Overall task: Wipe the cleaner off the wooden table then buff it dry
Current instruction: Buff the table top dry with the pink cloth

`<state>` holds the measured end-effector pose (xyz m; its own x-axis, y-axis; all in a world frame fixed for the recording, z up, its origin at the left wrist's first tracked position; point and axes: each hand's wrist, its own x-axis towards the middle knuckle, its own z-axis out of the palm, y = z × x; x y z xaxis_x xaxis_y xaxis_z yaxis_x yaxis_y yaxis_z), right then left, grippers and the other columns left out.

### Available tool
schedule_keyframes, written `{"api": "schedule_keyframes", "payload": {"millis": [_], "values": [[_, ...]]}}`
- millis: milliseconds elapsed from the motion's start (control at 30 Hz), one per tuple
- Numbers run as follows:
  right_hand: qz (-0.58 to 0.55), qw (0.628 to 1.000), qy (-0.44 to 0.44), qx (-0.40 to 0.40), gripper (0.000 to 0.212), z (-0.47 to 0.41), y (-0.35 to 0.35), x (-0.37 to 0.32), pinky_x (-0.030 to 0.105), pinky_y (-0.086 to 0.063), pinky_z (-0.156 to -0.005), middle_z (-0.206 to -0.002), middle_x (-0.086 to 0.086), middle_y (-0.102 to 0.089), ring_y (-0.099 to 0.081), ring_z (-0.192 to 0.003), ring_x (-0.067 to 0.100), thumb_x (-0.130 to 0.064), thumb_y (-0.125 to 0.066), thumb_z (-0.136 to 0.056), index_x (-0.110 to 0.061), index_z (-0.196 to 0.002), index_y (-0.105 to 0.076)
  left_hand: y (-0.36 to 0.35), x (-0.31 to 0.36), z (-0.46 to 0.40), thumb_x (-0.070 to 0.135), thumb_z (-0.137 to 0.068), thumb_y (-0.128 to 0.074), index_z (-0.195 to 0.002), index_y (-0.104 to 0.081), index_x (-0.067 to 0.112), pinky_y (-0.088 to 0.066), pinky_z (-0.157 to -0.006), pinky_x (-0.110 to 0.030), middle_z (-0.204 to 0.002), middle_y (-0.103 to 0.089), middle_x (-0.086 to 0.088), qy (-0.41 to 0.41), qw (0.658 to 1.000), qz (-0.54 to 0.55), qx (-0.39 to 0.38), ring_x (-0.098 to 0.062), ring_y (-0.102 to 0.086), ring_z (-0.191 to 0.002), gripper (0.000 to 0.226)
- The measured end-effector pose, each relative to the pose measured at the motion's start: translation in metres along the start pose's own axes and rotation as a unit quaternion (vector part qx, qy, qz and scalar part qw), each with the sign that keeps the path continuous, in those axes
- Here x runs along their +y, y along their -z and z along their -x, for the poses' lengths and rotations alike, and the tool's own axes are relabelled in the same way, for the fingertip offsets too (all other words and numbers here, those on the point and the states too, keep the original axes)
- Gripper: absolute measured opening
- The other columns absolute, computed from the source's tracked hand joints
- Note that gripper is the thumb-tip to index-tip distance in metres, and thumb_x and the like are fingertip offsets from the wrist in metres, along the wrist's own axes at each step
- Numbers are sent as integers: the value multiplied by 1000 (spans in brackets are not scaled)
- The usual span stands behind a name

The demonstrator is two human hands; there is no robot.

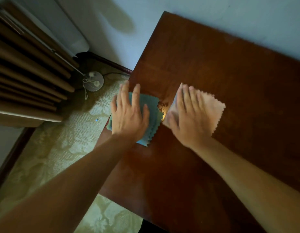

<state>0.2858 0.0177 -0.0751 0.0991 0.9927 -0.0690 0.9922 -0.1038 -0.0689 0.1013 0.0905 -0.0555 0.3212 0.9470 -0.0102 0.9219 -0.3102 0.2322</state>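
A dark wooden table (221,78) fills the right half of the head view. My left hand (129,115) lies flat with spread fingers on a blue cloth (153,115) at the table's left edge; part of the cloth hangs past that edge. My right hand (188,115) presses flat on a pink cloth (211,108) just to the right, and it looks motion-blurred. Both cloths have zigzag edges. Between them shows a small shiny patch of wood (163,106).
Brown curtains (28,73) hang at the left. A round lamp base (93,80) with a cord stands on the patterned floor (53,148) near the table's left edge. A pale wall (230,17) runs along the table's far side.
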Motion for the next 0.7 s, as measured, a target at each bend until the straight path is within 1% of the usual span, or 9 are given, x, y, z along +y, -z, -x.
{"api": "schedule_keyframes", "payload": {"millis": [67, 133, 200, 333, 400, 500, 567, 633, 700], "values": [[-6, 1000, 26, -2, 76, 7, -3, -1, 49, -13, -129, -168, 21, -14, -12, -158, 33, -50, -21, -105, 2, -160, -15, -10, 1, -16, 45, -102, -38, -158, -19, 12, -9, -122, -52, -166, -10, -21, 64, 998, -1, -22, -36, -9, -154, 68], [-7, 999, 44, 6, 75, -2, -3, 9, 48, -14, -129, -168, 19, -19, -15, -158, 31, -50, -22, -105, 0, -160, -19, -19, -1, -22, 54, -102, -29, -160, -10, 14, -4, -124, -51, -167, -4, -18, 107, 993, -4, -42, -32, -1, -156, 73], [-6, 999, 39, 16, 73, -23, 0, 23, 47, -13, -129, -167, 18, -23, -17, -157, 31, -49, -23, -104, -1, -160, -23, -22, -2, -20, 58, -100, -24, -160, -10, 15, -8, -124, -50, -167, -9, -18, 115, 992, -1, -41, -32, -4, -155, 75], [-1, 998, -66, -3, 76, -77, 9, 39, 44, -4, -130, -170, 15, -14, -8, -159, 29, -50, -16, -101, -5, -162, -15, -22, -3, -18, 60, -99, -22, -160, -10, 18, -12, -123, -48, -167, -12, -18, 90, 995, 3, -47, -33, -7, -155, 74], [-11, 995, -97, 3, 77, -86, 10, 29, 47, -6, -130, -171, 15, -12, -8, -159, 30, -49, -12, -99, -5, -163, -13, -20, -4, -18, 61, -99, -22, -160, -10, 18, -15, -122, -48, -166, -13, -18, 84, 995, 2, -49, -33, -10, -154, 75], [-13, 996, -82, 17, 75, -71, 6, 8, 51, -10, -129, -170, 18, -15, -11, -158, 33, -48, -17, -101, -4, -162, -16, -19, -4, -17, 61, -99, -25, -160, -13, 17, -21, -120, -50, -165, -17, -19, 78, 995, 6, -55, -34, -16, -153, 76], [-14, 998, -62, 7, 75, -69, 6, 5, 50, -10, -129, -169, 18, -15, -12, -158, 33, -48, -18, -101, -4, -162, -18, -17, -4, -18, 61, -98, -27, -159, -16, 16, -22, -119, -50, -165, -18, -18, 79, 995, 14, -54, -34, -19, -152, 77], [-20, 998, -57, -6, 75, -91, 10, 12, 48, -7, -129, -171, 16, -12, -8, -159, 30, -49, -14, -100, -7, -163, -14, -15, -4, -18, 62, -97, -28, -159, -16, 16, -22, -120, -50, -165, -19, -16, 85, 995, 25, -55, -33, -19, -152, 78], [-25, 996, -81, -9, 73, -123, 14, 22, 47, -4, -129, -172, 14, -8, -4, -159, 29, -47, -16, -101, -8, -163, -10, -14, -4, -18, 62, -97, -29, -160, -16, 16, -23, -120, -50, -165, -20, -15, 90, 994, 31, -57, -32, -21, -152, 79]]}}
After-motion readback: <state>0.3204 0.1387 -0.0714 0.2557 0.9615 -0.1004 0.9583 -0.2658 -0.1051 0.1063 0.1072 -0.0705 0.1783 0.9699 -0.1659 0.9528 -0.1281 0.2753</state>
